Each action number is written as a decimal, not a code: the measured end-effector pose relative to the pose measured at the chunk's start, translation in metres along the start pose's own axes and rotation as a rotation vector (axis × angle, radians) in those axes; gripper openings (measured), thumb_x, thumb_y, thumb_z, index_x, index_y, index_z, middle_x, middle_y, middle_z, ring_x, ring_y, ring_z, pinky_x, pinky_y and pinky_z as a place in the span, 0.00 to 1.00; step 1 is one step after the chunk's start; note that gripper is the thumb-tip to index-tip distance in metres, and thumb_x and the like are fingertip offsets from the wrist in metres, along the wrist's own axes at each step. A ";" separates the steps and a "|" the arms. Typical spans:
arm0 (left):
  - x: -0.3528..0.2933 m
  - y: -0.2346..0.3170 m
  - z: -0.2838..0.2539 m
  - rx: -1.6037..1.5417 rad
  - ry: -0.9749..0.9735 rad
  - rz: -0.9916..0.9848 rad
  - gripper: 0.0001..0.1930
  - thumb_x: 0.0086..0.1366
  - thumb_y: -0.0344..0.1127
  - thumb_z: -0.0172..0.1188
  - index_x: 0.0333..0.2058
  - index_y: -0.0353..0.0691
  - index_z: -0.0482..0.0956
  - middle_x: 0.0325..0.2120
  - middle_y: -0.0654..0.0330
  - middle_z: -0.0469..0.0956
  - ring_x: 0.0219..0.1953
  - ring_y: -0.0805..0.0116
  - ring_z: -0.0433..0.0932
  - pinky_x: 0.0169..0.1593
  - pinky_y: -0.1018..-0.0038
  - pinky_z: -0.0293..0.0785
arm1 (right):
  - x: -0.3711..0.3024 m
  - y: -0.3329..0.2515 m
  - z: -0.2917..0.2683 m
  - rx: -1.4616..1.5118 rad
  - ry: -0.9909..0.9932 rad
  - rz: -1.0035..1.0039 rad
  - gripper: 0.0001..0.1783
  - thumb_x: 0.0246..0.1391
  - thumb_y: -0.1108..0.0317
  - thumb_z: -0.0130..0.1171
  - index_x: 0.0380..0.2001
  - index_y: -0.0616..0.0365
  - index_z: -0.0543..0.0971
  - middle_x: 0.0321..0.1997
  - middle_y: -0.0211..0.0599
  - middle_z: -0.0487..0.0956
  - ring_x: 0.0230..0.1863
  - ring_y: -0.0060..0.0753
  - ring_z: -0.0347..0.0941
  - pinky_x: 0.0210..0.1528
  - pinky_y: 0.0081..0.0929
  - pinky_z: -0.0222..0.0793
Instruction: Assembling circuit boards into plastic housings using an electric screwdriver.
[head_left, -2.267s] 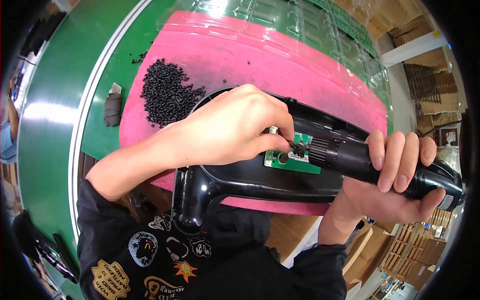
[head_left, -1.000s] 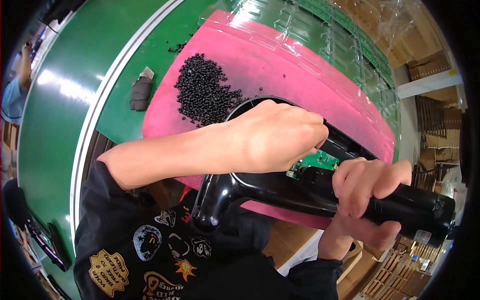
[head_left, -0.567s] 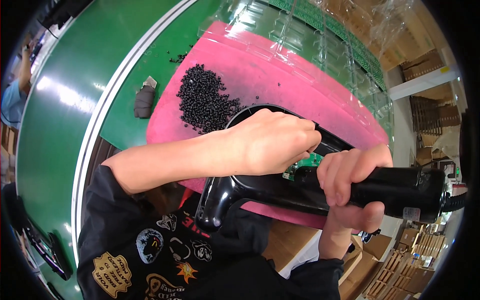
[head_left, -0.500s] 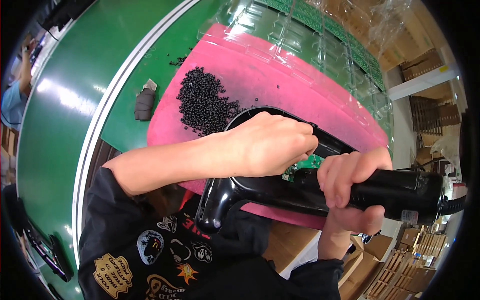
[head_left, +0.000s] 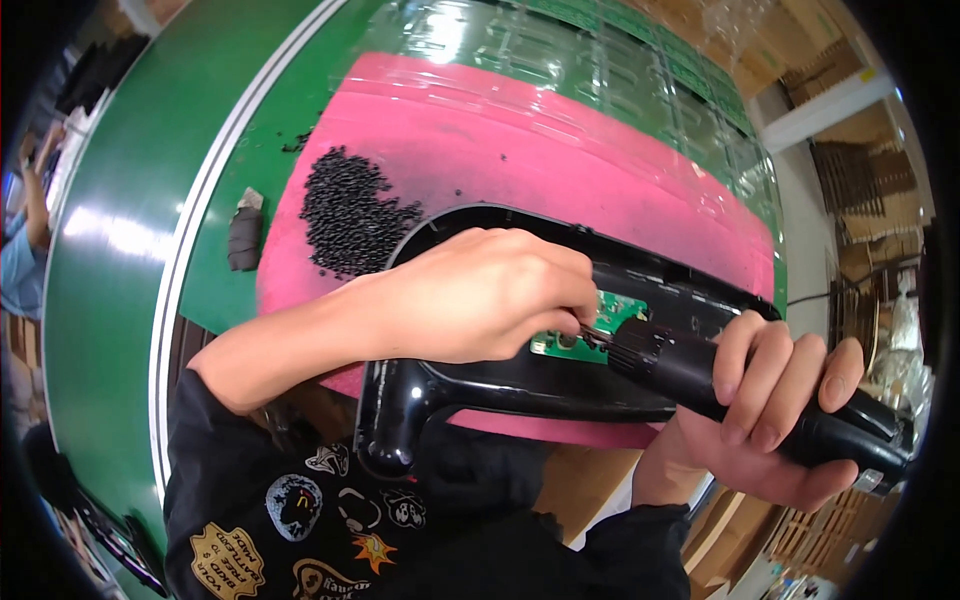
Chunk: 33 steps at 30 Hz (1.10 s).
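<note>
My right hand is wrapped around a black electric screwdriver, its nose pointing left. My left hand is closed in a pinch beside the screwdriver's bit. Small dark pieces that look like black screws show between the fingertips and the nose; how many is unclear. Below both hands lies a black plastic housing, open side up, with a rounded leg at its near left. Inside it sits a green circuit board, partly covered by the left hand and the tool.
A heap of small black screws lies on the pink mat, left of the housing. A grey wrapped piece rests on the green table. Clear plastic trays stand along the far side. Cardboard is near my body.
The screwdriver has shifted right and tilted, its nose now showing beside the left fingertips. The left hand stays pinched, a little further left in view. More of the circuit board shows.
</note>
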<state>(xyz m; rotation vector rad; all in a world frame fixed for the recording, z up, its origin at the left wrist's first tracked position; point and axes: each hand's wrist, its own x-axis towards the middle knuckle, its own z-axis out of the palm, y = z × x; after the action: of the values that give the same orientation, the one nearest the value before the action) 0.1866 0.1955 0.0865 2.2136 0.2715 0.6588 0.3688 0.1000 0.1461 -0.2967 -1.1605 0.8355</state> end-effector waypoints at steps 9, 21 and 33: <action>0.008 0.009 -0.006 -0.141 -0.035 0.017 0.12 0.54 0.28 0.68 0.37 0.34 0.80 0.35 0.56 0.79 0.32 0.60 0.79 0.35 0.69 0.74 | 0.006 -0.022 -0.009 0.036 -0.031 0.083 0.24 0.49 0.50 0.65 0.37 0.52 0.66 0.19 0.26 0.72 0.15 0.19 0.66 0.30 0.23 0.63; 0.003 0.007 -0.002 0.250 -0.149 -0.152 0.34 0.41 0.32 0.74 0.50 0.40 0.73 0.46 0.58 0.74 0.44 0.56 0.78 0.42 0.66 0.78 | 0.003 -0.026 -0.054 -0.229 -0.055 0.263 0.26 0.54 0.44 0.57 0.38 0.57 0.65 0.19 0.25 0.69 0.14 0.18 0.62 0.23 0.21 0.61; 0.003 0.007 0.001 0.269 -0.146 -0.113 0.32 0.41 0.31 0.74 0.48 0.39 0.73 0.45 0.58 0.74 0.43 0.56 0.78 0.41 0.66 0.78 | 0.001 -0.016 -0.050 -0.285 -0.146 0.368 0.28 0.52 0.45 0.64 0.38 0.56 0.66 0.19 0.23 0.69 0.15 0.17 0.63 0.21 0.17 0.59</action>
<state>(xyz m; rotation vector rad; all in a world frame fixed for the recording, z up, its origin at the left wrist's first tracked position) 0.1898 0.1911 0.0922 2.4677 0.4275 0.4155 0.4205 0.1004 0.1367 -0.7097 -1.3872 1.0242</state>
